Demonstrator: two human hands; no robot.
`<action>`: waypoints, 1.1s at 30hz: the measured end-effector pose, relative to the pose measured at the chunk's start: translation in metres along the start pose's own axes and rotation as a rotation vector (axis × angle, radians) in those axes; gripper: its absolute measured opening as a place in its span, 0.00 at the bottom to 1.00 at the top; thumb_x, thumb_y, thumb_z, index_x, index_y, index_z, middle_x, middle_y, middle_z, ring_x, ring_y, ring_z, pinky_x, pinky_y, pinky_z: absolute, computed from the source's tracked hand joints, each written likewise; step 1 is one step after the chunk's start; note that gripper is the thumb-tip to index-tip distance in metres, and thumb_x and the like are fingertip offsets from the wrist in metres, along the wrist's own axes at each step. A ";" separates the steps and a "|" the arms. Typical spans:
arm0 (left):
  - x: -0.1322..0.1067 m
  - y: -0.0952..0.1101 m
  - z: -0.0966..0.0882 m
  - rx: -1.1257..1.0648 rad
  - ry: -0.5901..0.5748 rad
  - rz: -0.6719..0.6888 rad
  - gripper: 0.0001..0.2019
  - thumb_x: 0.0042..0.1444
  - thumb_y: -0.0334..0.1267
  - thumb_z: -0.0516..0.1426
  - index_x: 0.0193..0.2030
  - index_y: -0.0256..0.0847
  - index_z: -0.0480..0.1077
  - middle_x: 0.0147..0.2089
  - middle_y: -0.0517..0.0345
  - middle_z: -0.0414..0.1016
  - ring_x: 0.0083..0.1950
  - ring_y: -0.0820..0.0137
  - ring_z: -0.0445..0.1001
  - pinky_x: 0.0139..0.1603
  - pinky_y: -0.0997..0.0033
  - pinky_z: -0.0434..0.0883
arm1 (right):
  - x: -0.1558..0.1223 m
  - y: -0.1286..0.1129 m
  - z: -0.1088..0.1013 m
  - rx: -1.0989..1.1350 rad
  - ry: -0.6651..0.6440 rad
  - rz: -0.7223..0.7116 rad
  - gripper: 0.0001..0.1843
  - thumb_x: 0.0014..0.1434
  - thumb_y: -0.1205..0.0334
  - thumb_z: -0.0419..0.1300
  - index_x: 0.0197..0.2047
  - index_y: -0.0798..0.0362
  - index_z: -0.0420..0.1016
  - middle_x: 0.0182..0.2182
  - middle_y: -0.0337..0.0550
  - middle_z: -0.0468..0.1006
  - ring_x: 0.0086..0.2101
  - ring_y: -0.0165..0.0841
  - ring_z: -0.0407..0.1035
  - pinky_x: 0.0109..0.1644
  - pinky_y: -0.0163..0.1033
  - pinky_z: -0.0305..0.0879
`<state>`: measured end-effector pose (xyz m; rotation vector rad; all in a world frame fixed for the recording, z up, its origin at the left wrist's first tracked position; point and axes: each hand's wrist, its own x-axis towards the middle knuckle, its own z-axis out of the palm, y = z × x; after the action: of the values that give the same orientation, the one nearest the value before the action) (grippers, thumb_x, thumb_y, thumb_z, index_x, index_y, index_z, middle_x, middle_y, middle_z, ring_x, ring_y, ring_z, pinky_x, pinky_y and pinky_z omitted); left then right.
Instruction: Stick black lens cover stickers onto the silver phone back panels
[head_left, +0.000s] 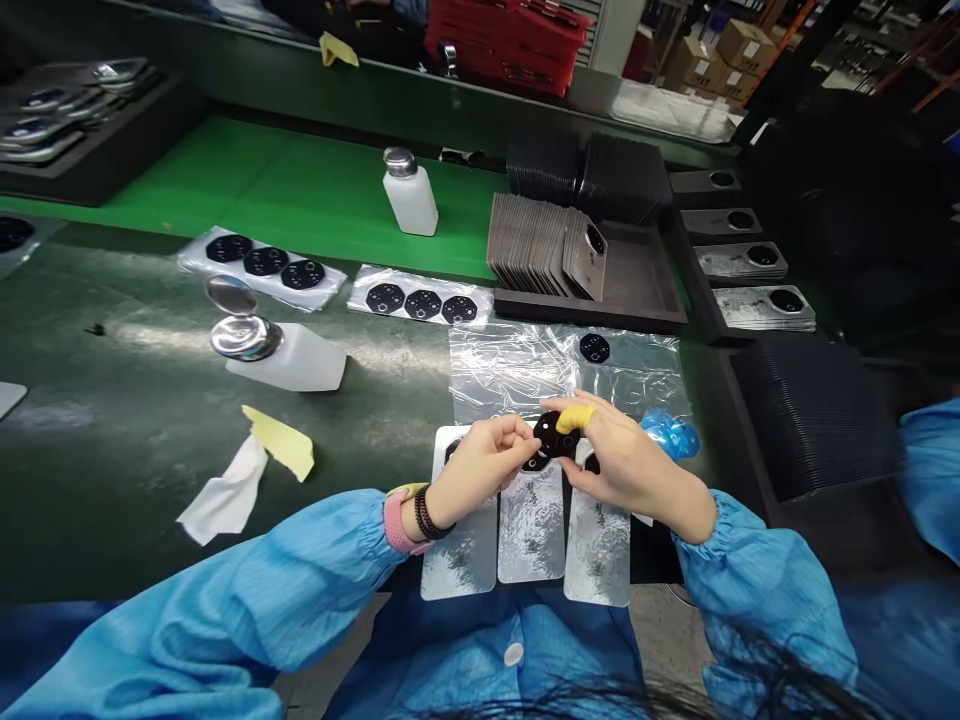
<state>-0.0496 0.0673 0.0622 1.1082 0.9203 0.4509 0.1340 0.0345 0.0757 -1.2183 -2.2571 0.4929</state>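
Between my two hands is a black octagonal camera cover piece [551, 436] with small holes. My right hand [622, 455], with a yellow cover on one finger, grips its right side. The fingertips of my left hand [487, 460] are pinched at its left edge. Below lie three silvery phone back panels side by side: the left panel [459, 550], the middle panel [531, 535] and the right panel [598, 555]. My hands partly hide their upper ends. Just beyond, a clear plastic sheet [510, 365] carries one black cover [595, 348].
Two white pump bottles stand apart, one tilted-looking with its lid up [300, 358], one farther back [411, 200]. A grey tray [637, 280] holds a row of panels. Cover strips [264, 265], a yellow cloth [281, 445], a white cloth [225, 495] and blue plastic [670, 435] lie around.
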 end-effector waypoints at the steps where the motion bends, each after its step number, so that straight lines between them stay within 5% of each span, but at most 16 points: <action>1: 0.000 0.000 -0.001 -0.005 0.012 0.002 0.16 0.44 0.49 0.61 0.24 0.40 0.61 0.11 0.72 0.56 0.12 0.82 0.50 0.15 0.82 0.49 | 0.001 0.001 -0.001 0.073 0.038 0.082 0.09 0.56 0.67 0.56 0.41 0.48 0.62 0.49 0.51 0.77 0.50 0.42 0.72 0.55 0.57 0.70; 6: -0.003 0.000 -0.001 -0.011 0.039 0.027 0.16 0.45 0.49 0.61 0.23 0.40 0.61 0.11 0.73 0.55 0.13 0.82 0.50 0.15 0.82 0.48 | 0.009 0.006 -0.003 0.482 0.204 0.509 0.10 0.54 0.58 0.60 0.32 0.48 0.61 0.38 0.44 0.80 0.40 0.36 0.77 0.44 0.46 0.77; 13: -0.005 -0.004 -0.004 0.053 0.017 0.056 0.14 0.50 0.49 0.57 0.26 0.41 0.61 0.14 0.72 0.57 0.13 0.81 0.52 0.16 0.81 0.52 | 0.021 0.009 -0.001 0.721 0.162 0.625 0.20 0.43 0.53 0.69 0.26 0.49 0.61 0.28 0.39 0.79 0.32 0.35 0.77 0.42 0.45 0.76; 16: -0.009 -0.010 -0.006 0.296 -0.025 0.115 0.12 0.57 0.45 0.51 0.26 0.41 0.62 0.17 0.67 0.62 0.16 0.78 0.58 0.19 0.79 0.57 | 0.025 0.015 0.000 0.718 0.158 0.647 0.21 0.41 0.52 0.70 0.25 0.50 0.60 0.27 0.39 0.79 0.32 0.35 0.77 0.42 0.46 0.75; 19: -0.018 -0.023 -0.001 0.831 -0.063 0.388 0.13 0.61 0.37 0.48 0.26 0.40 0.65 0.19 0.61 0.67 0.21 0.73 0.65 0.23 0.76 0.61 | 0.027 0.020 0.005 0.701 0.146 0.659 0.21 0.40 0.52 0.70 0.24 0.50 0.61 0.26 0.38 0.78 0.31 0.35 0.76 0.42 0.46 0.75; 22: -0.028 -0.039 0.009 1.343 -0.039 0.910 0.15 0.61 0.26 0.45 0.28 0.36 0.69 0.24 0.52 0.73 0.26 0.67 0.70 0.25 0.70 0.64 | 0.026 0.020 0.012 0.712 0.105 0.663 0.19 0.40 0.53 0.69 0.23 0.50 0.62 0.24 0.38 0.78 0.30 0.35 0.76 0.42 0.45 0.75; 24: -0.033 -0.047 0.015 1.536 0.045 1.135 0.16 0.59 0.22 0.44 0.33 0.31 0.72 0.28 0.46 0.76 0.30 0.63 0.74 0.30 0.66 0.69 | 0.024 0.019 0.016 0.734 0.069 0.660 0.18 0.41 0.54 0.68 0.23 0.50 0.62 0.25 0.39 0.78 0.30 0.34 0.76 0.41 0.44 0.74; 28: -0.038 -0.056 0.021 1.675 0.205 1.205 0.14 0.57 0.21 0.45 0.40 0.22 0.72 0.35 0.41 0.79 0.36 0.61 0.77 0.40 0.62 0.72 | 0.020 0.017 0.021 0.755 -0.008 0.661 0.14 0.43 0.59 0.66 0.23 0.50 0.63 0.26 0.39 0.78 0.30 0.33 0.76 0.40 0.42 0.74; 33: -0.040 -0.061 0.020 1.734 0.201 1.213 0.14 0.56 0.24 0.47 0.42 0.22 0.71 0.38 0.40 0.80 0.39 0.60 0.78 0.43 0.62 0.73 | 0.017 0.019 0.024 0.752 -0.042 0.652 0.12 0.44 0.61 0.64 0.23 0.50 0.62 0.26 0.38 0.77 0.31 0.33 0.76 0.38 0.41 0.74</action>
<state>-0.0632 0.0019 0.0263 3.3039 0.5474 0.7141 0.1245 0.0570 0.0509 -1.4679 -1.3980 1.4515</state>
